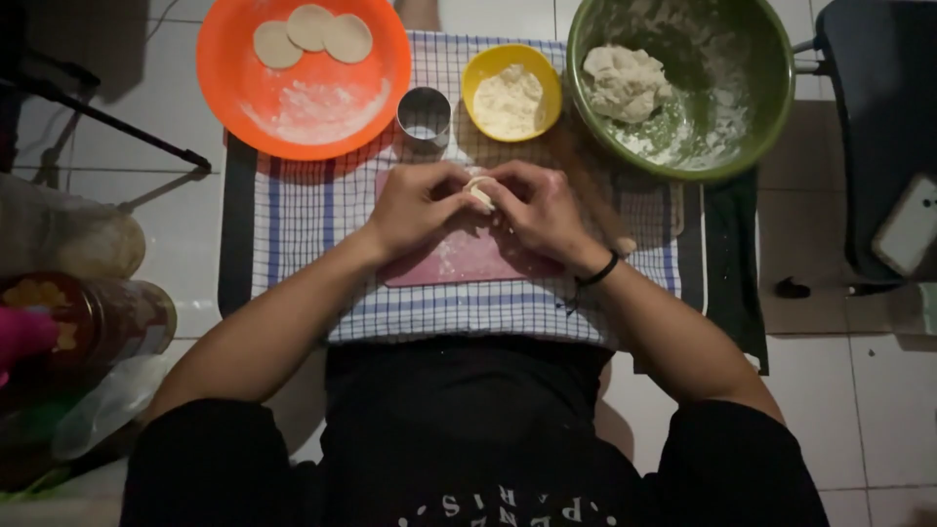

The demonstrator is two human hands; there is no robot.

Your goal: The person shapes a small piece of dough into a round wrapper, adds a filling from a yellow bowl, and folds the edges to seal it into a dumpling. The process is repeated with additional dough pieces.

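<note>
Dough piece [479, 189]: pinched between fingertips of both hands, above pink board [468, 262]. Left hand [415, 207] at 9 o'clock of it, right hand [542, 213] at 3 o'clock; equally near. Fingers clamped on dough. Long axis indiscernible. Cutter ring [425, 117] at 11 o'clock.

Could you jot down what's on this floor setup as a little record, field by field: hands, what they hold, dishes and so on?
left hand: pinching the small dough piece, over the pink board
right hand: pinching the same piece from the other side
orange plate: floured, holds three flat dough rounds
yellow bowl: pale filling inside
green bowl: dough lump and loose flour
metal ring cutter: upright between plate and yellow bowl
checked cloth: under the board
phone: far right
</note>
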